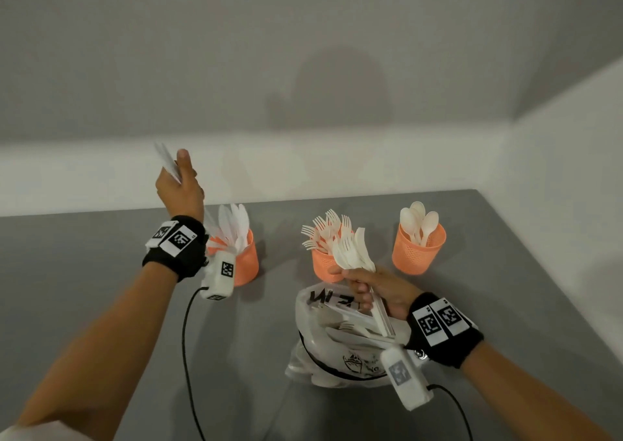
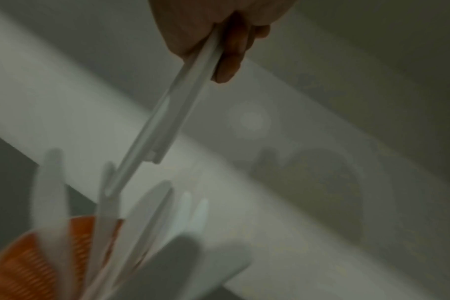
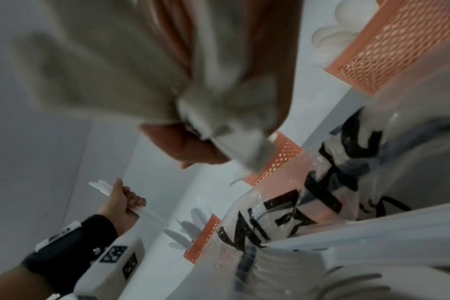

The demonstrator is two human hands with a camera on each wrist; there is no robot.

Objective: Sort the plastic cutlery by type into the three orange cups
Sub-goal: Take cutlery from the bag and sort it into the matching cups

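Note:
Three orange mesh cups stand in a row on the grey table [image 1: 101, 255]. The left cup [image 1: 247, 262] holds knives, the middle cup [image 1: 323, 267] forks, the right cup [image 1: 418, 253] spoons. My left hand [image 1: 183, 176] is raised above and behind the left cup and grips white knives [image 1: 166, 159], blades up. Their handles [image 2: 172, 113] slant down toward that cup [image 2: 23, 266]. My right hand [image 1: 362, 290] grips a mixed bunch of white cutlery [image 1: 352, 250] upright over the printed plastic bag [image 1: 323, 353], just in front of the middle cup.
The bag [image 3: 321, 213] lies at the table's centre front with more cutlery inside. White walls close off the back and the right side. Black cables [image 1: 184, 339] run from both wrist cameras across the table toward me.

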